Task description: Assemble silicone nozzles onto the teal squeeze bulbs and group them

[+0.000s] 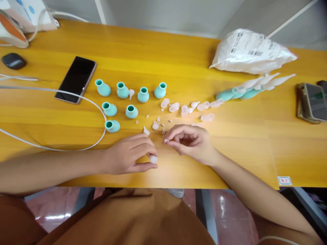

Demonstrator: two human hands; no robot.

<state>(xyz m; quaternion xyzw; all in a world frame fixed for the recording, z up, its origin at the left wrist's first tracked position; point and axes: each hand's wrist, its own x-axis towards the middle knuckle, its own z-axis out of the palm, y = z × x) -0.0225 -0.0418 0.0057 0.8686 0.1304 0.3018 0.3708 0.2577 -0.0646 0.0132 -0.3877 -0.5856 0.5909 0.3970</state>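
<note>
Your left hand [127, 154] pinches a clear cap [153, 159]; your right hand [190, 141] nips a tiny ring [166, 140], both near the teal bulbs [131, 111].

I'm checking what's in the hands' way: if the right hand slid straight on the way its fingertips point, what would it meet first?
Probably the left hand: the right hand, pinching a tiny clear ring, points toward the left hand's fingertips, which hold a small translucent cap. Depth is unclear.

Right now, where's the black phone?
The black phone lies on the table's far left, just left of the teal bulbs, with a white cable curving past its near end.
</note>
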